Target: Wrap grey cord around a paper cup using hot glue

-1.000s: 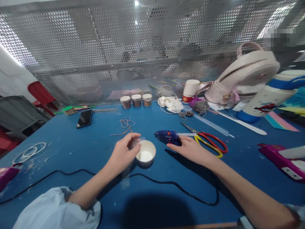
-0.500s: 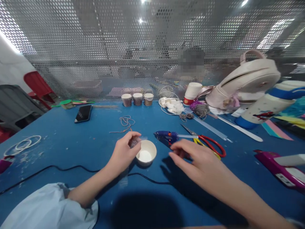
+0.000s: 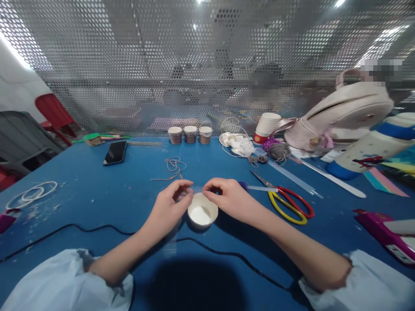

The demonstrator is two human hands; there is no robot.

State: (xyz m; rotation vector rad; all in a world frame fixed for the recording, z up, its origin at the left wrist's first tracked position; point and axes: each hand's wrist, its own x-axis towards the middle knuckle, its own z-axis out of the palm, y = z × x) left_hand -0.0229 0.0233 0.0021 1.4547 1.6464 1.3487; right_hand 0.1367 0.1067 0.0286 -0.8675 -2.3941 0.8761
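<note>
A small white paper cup (image 3: pixel 201 214) stands on the blue table between my hands. My left hand (image 3: pixel 171 201) is at the cup's upper left, its fingers curled round a clear, crinkled piece of plastic (image 3: pixel 181 194). At the cup's upper right is my right hand (image 3: pixel 223 196), thumb and fingertips pinched together near the rim; whatever they hold is too small to make out. Just behind the right hand, the blue glue gun (image 3: pixel 243 185) is mostly hidden. Red-and-yellow scissors (image 3: pixel 288 203) lie to its right.
Three filled cups (image 3: pixel 190 134) stand at the back, with a cup stack (image 3: pixel 267 127) further right. A phone (image 3: pixel 115 153) lies left. Grey string (image 3: pixel 174 166) lies behind the hands. A black cable (image 3: pixel 223 252) crosses in front. A bottle (image 3: pixel 366 151) and bag (image 3: pixel 350 112) are right.
My right hand has moved left to the cup's rim, its fingers closing and now covering much of the glue gun. My left hand stays beside the cup. The view has shifted slightly.
</note>
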